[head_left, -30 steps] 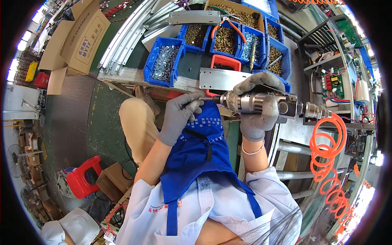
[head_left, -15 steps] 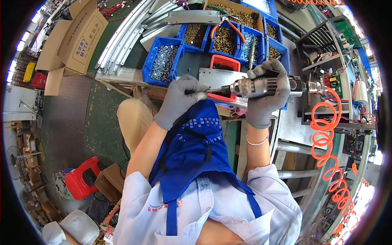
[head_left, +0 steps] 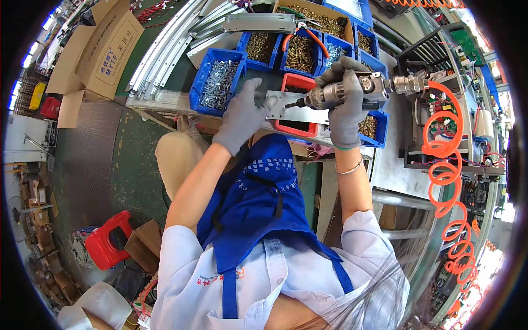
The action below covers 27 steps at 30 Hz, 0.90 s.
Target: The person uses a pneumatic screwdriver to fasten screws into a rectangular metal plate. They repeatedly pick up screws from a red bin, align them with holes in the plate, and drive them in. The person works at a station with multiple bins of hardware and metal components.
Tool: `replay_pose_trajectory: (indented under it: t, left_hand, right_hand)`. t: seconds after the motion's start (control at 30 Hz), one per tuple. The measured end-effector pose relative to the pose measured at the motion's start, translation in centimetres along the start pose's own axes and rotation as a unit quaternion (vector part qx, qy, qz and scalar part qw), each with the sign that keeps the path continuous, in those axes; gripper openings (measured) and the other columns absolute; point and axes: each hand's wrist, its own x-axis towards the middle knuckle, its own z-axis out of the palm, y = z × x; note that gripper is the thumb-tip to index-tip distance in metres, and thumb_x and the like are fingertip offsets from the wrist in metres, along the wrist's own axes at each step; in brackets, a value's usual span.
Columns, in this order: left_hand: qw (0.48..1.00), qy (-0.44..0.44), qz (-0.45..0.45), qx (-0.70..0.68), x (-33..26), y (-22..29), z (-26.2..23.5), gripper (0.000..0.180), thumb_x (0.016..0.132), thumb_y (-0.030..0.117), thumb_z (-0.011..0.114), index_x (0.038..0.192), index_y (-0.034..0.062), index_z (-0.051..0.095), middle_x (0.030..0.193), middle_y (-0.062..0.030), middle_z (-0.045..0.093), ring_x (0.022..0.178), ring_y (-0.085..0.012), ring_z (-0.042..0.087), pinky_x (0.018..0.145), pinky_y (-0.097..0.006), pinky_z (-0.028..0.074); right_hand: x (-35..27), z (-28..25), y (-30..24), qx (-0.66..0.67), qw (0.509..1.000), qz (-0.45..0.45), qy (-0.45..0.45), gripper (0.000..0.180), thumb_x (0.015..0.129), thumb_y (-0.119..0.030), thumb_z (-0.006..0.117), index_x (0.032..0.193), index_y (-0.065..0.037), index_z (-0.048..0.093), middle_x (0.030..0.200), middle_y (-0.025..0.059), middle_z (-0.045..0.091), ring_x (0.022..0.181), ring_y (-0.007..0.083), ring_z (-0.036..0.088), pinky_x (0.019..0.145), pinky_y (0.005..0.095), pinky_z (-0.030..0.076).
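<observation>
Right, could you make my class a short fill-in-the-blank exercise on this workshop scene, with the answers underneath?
1. The power tool is held in the person's ____ hand.
2. The glove on the left hand is coloured ____.
3. The orange hose joined to the tool is not straight but ____.
4. The person's apron is coloured ____.

Missing words: right; grey; coiled; blue.

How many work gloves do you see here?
2: one on the left hand, by the left end of the metal plate; one on the right hand, gripping the power tool. Others could be hidden.
</observation>
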Motion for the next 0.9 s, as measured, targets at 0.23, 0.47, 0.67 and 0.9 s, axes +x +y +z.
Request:
replay_pose_trajectory:
  t: [0.23, 0.47, 0.67, 0.9]
  left_hand:
    - [0.966, -0.179, -0.074, -0.172, 3.3, -1.2, 1.0, 0.025, 0.088, 0.017, 0.061, 0.103, -0.0030, 0.064, 0.079, -0.0069, 0.065, 0.068, -0.0116, 0.058, 0.059, -0.028, 0.047]
    - [0.974, -0.124, -0.067, -0.177, 5.0, -3.6, 3.2, 0.025, 0.083, 0.023, 0.066, 0.088, -0.0015, 0.069, 0.065, -0.0051, 0.062, 0.053, -0.0120, 0.054, 0.049, -0.029, 0.044]
    - [0.964, -0.152, -0.001, -0.218, 6.7, -7.6, 5.2, 0.030, 0.081, 0.027, 0.066, 0.086, -0.0022, 0.067, 0.072, -0.0111, 0.066, 0.065, -0.0186, 0.063, 0.060, -0.034, 0.048]
    - [0.978, -0.149, -0.010, -0.142, 4.7, -3.8, 2.4, 0.030, 0.081, 0.026, 0.065, 0.088, -0.0030, 0.066, 0.079, -0.0146, 0.069, 0.071, -0.0212, 0.066, 0.065, -0.035, 0.049]
  right_hand:
    - [-0.6, 2.5, 0.7, 0.016, 0.995, 0.005, -0.102, 0.018, 0.085, -0.003, 0.056, 0.102, 0.002, 0.059, 0.078, 0.0093, 0.064, 0.065, 0.0136, 0.062, 0.059, 0.0282, 0.053]
    - [-0.8, 3.7, 0.8, -0.105, 0.966, -0.011, -0.236, 0.024, 0.083, 0.002, 0.056, 0.108, 0.003, 0.057, 0.092, 0.0117, 0.063, 0.074, 0.0156, 0.064, 0.065, 0.0290, 0.055]
    - [-1.3, 5.5, -0.2, -0.147, 0.959, -0.026, -0.241, 0.023, 0.073, -0.009, 0.069, 0.095, 0.000, 0.064, 0.076, 0.0026, 0.063, 0.068, 0.0089, 0.057, 0.064, 0.0249, 0.048]
    - [-1.2, 6.7, 0.3, -0.159, 0.959, -0.031, -0.231, 0.021, 0.072, -0.010, 0.070, 0.090, 0.000, 0.064, 0.071, 0.0004, 0.059, 0.064, 0.0057, 0.054, 0.060, 0.0233, 0.046]
